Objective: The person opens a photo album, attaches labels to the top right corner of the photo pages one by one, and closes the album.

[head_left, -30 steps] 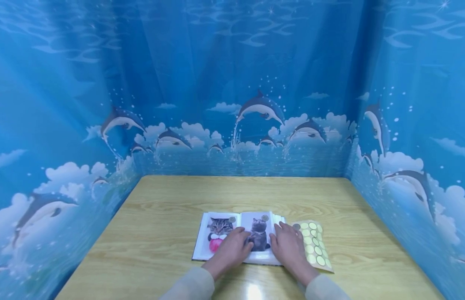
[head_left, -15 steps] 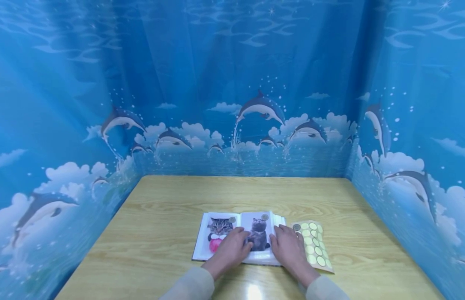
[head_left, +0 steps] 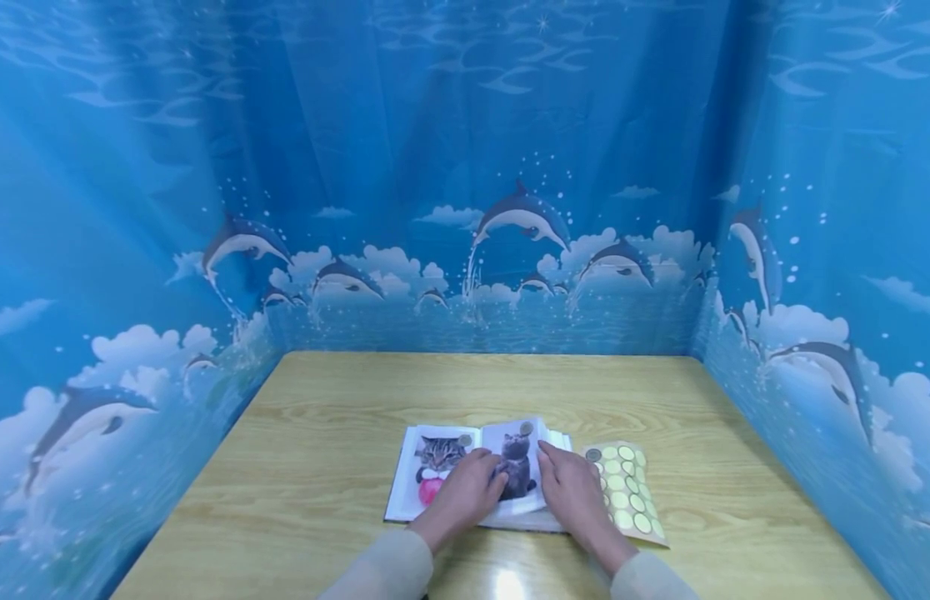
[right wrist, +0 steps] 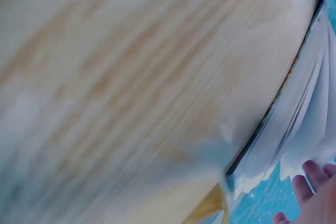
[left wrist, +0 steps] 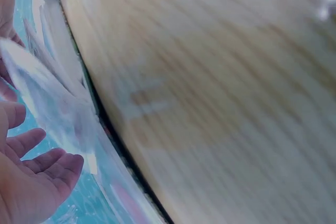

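An open photo album [head_left: 395, 500] lies on the table, with a tabby cat picture [head_left: 440, 454] on its left page and a grey cat picture [head_left: 516, 467] on its right page. My left hand [head_left: 465, 492] is over the middle of the album, fingers loosely bent and holding nothing; in the left wrist view this hand [left wrist: 34, 171] is beside the raised page [left wrist: 52, 98]. My right hand [head_left: 577, 492] holds the right page's outer edge, and that page stands lifted and bowed. In the right wrist view its fingers [right wrist: 302, 190] are by the page edges, partly cut off by the frame.
A sheet of round yellow-green stickers [head_left: 636, 500] lies right of the album, partly under my right hand. The wood-grain table [head_left: 322, 400] is enclosed by blue dolphin-print curtains [head_left: 405, 167].
The grey cat page has risen off the pages below and shifted slightly left, with my right hand moving along with it. My left hand has moved only a little.
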The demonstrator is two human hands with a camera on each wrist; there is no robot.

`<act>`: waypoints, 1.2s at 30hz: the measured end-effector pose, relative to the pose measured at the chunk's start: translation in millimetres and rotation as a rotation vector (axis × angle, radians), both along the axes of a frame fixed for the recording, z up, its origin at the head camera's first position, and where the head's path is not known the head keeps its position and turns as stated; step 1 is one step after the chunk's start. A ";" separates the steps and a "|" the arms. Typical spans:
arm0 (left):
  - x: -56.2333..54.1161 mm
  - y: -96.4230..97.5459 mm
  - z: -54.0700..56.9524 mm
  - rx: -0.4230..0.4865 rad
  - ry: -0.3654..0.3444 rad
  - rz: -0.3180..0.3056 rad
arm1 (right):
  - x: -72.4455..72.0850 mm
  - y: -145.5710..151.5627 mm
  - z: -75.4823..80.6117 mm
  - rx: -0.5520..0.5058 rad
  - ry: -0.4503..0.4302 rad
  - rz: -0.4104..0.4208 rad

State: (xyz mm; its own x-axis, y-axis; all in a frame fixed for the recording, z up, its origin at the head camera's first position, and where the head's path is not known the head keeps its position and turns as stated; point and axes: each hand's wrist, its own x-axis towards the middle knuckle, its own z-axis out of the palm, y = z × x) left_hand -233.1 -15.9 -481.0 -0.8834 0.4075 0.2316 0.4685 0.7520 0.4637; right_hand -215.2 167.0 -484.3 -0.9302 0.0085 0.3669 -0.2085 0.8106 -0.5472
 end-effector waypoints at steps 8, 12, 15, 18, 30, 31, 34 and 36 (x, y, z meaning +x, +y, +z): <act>-13.8 6.8 13.1 0.273 -0.176 0.046 | 0.0 -9.6 -0.3 -0.160 0.090 0.101; -17.3 5.8 25.2 0.355 -0.333 0.148 | 2.0 -15.4 0.8 -0.165 0.119 0.241; -18.4 0.9 34.6 0.411 -0.431 0.197 | 4.7 -18.9 0.5 -0.166 0.080 0.329; -19.9 -7.7 43.2 0.467 -0.461 0.200 | 7.3 -20.3 0.1 -0.131 -0.002 0.365; -31.3 -66.6 42.1 0.370 -0.354 0.361 | 19.6 -7.4 -9.7 0.421 0.024 0.381; -31.1 -71.5 40.8 0.379 -0.374 0.376 | 20.9 -6.6 -10.0 0.432 0.020 0.370; -29.7 -85.3 33.7 0.412 -0.386 0.402 | 23.4 -4.2 -10.7 0.450 0.031 0.341; -29.1 -93.9 27.2 0.431 -0.414 0.420 | 23.6 -2.4 -11.7 0.457 0.047 0.324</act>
